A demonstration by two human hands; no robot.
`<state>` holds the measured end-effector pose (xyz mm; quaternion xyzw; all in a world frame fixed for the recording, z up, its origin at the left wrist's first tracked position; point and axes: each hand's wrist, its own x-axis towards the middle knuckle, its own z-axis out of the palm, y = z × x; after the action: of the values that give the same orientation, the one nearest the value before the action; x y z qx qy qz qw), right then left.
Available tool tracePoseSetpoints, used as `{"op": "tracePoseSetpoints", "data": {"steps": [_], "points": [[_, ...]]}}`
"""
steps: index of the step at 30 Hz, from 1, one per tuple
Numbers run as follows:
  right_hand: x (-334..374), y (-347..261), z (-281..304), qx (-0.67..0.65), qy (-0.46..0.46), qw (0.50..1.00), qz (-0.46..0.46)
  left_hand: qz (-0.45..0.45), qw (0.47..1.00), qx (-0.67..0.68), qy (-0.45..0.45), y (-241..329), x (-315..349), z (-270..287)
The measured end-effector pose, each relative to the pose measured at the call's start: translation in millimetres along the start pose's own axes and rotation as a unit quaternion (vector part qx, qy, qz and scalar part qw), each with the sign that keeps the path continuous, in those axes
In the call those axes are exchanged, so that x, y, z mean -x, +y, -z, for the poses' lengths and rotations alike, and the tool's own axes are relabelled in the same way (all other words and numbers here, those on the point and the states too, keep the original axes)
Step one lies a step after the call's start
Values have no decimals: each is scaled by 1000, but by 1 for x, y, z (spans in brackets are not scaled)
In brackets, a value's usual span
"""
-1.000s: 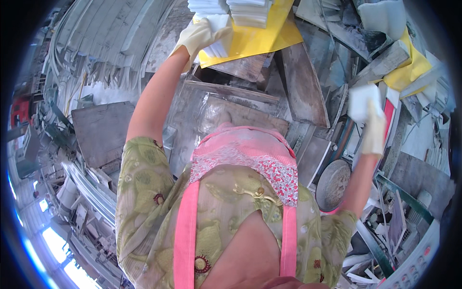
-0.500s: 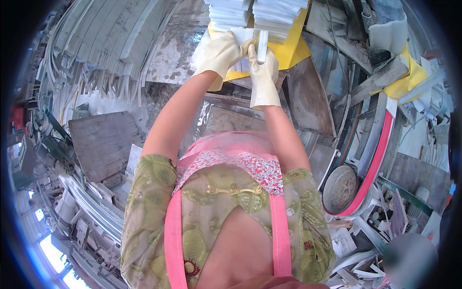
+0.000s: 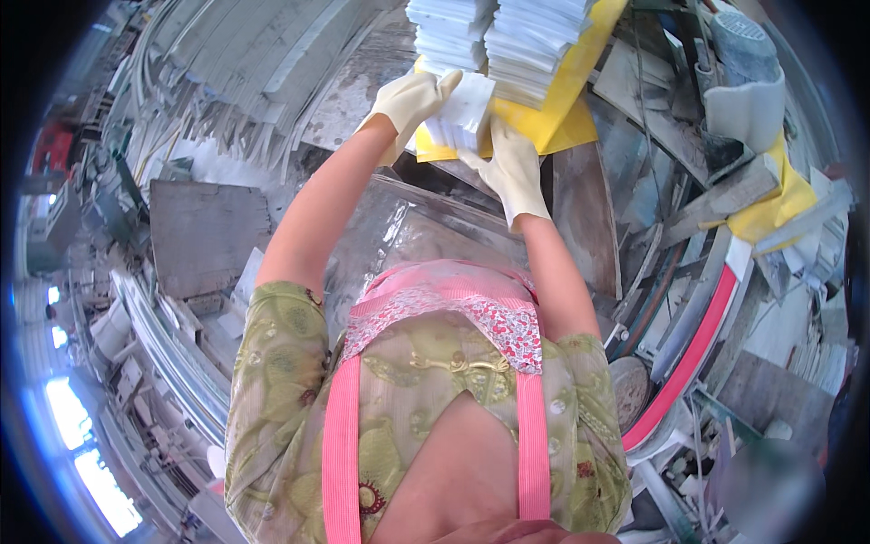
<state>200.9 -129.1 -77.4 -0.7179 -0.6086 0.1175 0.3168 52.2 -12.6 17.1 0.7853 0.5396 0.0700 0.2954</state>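
Both my hands wear cream rubber gloves and reach forward to a small block of white tiles [image 3: 468,104] over the yellow sheet. My left hand [image 3: 410,102] grips the block from its left, the thumb at its upper edge. At the lower right, my right hand [image 3: 509,170] closes against its side with the thumb under the near face; some of its fingers are hidden. Just beyond stand two taller piles of thin white tiles, the left pile [image 3: 450,32] and the right pile [image 3: 533,45], on the yellow sheet [image 3: 569,127].
Long grey-white strips [image 3: 217,59] lie stacked at the far left. A dark board [image 3: 210,238] leans at the left. To the right are a machine with a red-pink curved band [image 3: 686,367], a wooden beam [image 3: 725,201], a yellow cloth [image 3: 773,204] and scattered offcuts.
The tiles between my hands now show as a broad block instead of separate narrow pieces. My right hand has moved lower, under the block's right side. The view has shifted slightly.
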Motion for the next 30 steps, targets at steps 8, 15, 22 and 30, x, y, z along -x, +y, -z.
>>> {"op": "tracePoseSetpoints", "data": {"steps": [8, 15, 22, 30], "points": [[-16, 2, 2, 43, -8, 998, 49, 10, 997, -68, 18, 19, 12, 0], [-18, 5, -5, 106, -12, 992, 69, -27, 984, -169, -56, 47, 2, 4], [-23, 33, -44, 91, 13, 991, 94, 101, 964, -245, -15, 58, -19, -40], [-17, 32, -34, 42, -22, 995, 84, 128, 966, -224, -23, 36, -36, -39]]}}
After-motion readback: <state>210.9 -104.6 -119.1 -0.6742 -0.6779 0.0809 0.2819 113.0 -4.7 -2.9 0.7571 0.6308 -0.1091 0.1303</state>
